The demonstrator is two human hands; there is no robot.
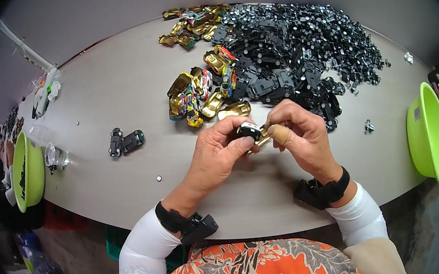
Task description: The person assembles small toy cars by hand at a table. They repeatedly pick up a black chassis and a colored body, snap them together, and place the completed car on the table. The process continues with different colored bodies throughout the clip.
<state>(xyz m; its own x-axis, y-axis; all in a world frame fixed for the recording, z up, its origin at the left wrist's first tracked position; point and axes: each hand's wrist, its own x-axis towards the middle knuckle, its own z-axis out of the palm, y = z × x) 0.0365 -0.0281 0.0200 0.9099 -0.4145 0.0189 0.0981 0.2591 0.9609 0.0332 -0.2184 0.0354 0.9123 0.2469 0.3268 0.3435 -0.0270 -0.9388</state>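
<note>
My left hand is closed round a small toy car, dark with a white patch, held above the middle of the table. A gold-coloured edge shows between the car and my right hand. The right fingers are pinched together at the car's side, a tan bandage on the thumb; what sits between their tips is hidden. Just beyond the hands lie several gold and colourfully printed car shells. Black car chassis are heaped behind them.
A large pile of wheel axles covers the far table. Black chassis lie at left, a small round part near the front, and a loose axle at right. Green basins flank the table, left and right; a clear cup stands left.
</note>
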